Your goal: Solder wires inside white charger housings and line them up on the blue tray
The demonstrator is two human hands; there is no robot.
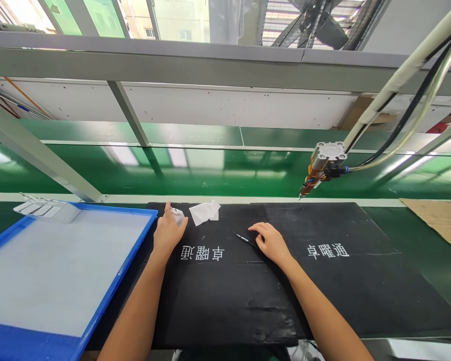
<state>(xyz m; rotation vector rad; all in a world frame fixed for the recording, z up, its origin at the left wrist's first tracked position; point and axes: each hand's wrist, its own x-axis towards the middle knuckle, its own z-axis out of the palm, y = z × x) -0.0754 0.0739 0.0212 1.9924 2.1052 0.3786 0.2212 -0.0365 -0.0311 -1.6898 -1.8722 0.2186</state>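
Note:
Over the left part of the black mat (210, 301), my left hand (168, 230) is around a crumpled white piece, paper or cloth (178, 216). The piece shows between the index finger and thumb. Just right of it lies a flat, creased white sheet (205, 212), apart from the hand. My right hand (271, 241) hovers over or rests on the mat, fingers loosely bent and apart, with nothing seen in them. Beside its fingertips lies a slim black stick-like tool (243, 238) with white lettering; its lower right end runs toward the hand.
A blue-rimmed tray (115, 286) with a white surface stands at left, a stack of white strips (47, 208) at its far corner. A pneumatic tool (319, 168) hangs from hoses at upper right. Brown cardboard (441, 220) lies at far right. A metal frame post (41, 150) slants down at left.

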